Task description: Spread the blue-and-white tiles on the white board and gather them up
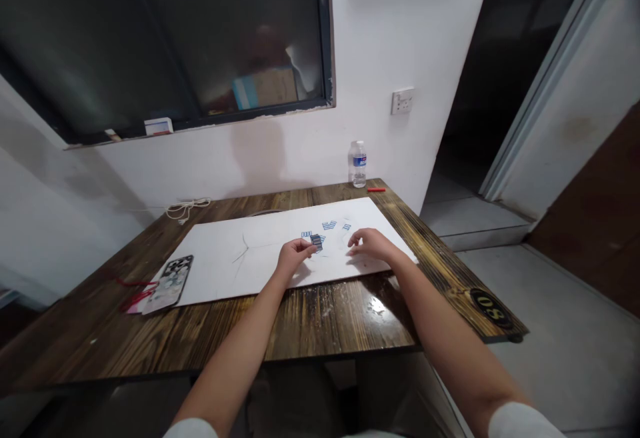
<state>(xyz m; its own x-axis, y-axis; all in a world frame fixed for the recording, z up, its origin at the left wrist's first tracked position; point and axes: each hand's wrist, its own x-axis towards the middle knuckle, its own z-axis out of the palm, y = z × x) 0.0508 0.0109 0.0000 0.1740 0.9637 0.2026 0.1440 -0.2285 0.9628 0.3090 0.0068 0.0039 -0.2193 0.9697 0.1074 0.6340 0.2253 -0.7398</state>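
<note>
A white board [215,258] lies on the dark wooden table. Near its middle my left hand [295,255] pinches a small dark striped piece [317,243] between thumb and fingers. My right hand [369,245] hovers over the board's right part, fingers curved and apart, with nothing visible between them. Small blue-outlined pieces lie beyond my hands: one [307,234] just past the left hand, a pair [329,225] farther right, and one [347,227] close to the right hand. Thin dark lines mark the board's left half.
A phone [173,285] with a red strap rests at the board's left end. Along the table's back are a white cable [187,208], a water bottle [359,166] and a red pen [377,190]. A round black number plate [491,307] sits at the right corner.
</note>
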